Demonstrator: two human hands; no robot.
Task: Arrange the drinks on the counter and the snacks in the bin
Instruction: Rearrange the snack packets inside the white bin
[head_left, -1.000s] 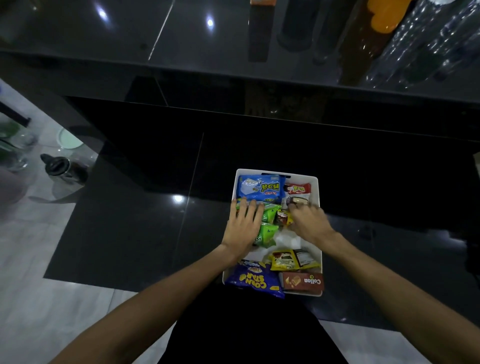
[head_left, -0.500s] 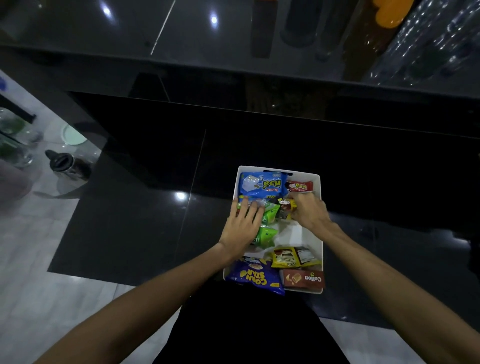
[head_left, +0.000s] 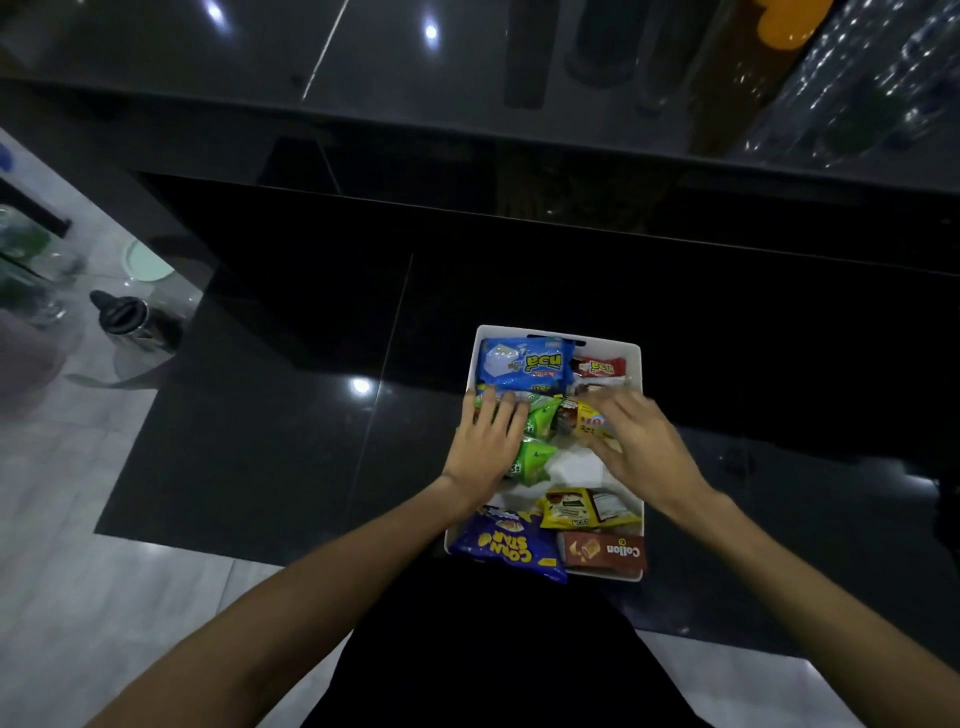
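Pressing flat, spread fingers of both the left hand and right hand onto crinkly foil packets in a white rectangular bin.

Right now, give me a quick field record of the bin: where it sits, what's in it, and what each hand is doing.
bin: white bin, on dark floor below the counter
far end: blue packet, red packet
near end: Corn Star bag, Collon box, yellow packet
left hand: flat on green packets
right hand: over the middle packets; grip unclear
drinks: bottles on the counter
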